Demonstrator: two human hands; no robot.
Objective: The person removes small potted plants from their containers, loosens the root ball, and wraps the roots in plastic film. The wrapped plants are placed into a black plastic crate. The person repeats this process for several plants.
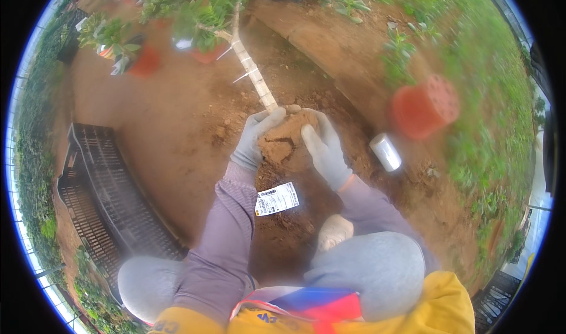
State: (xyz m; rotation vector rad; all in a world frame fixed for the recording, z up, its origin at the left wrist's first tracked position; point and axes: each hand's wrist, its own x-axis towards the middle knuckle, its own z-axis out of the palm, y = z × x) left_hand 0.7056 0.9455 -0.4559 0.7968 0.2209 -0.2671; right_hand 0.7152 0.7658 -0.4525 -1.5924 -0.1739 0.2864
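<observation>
Nearest the lens is our yellow garment [433, 301]. At left sits a black crate [115, 178]; then our gloved left hand [254, 135] cups the soil ball [288, 140] — pale stem [253, 74] pointing away from us — while our right hand [328, 150] grips its other side. Rightward lie a shiny white cylinder [386, 152] and a tipped orange pot [421, 107].

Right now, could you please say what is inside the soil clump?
The soil clump shows just its brown, cracked surface, the pale stem leading to its far side. Its inside is covered; the left hand and right hand partly hide its sides.
</observation>
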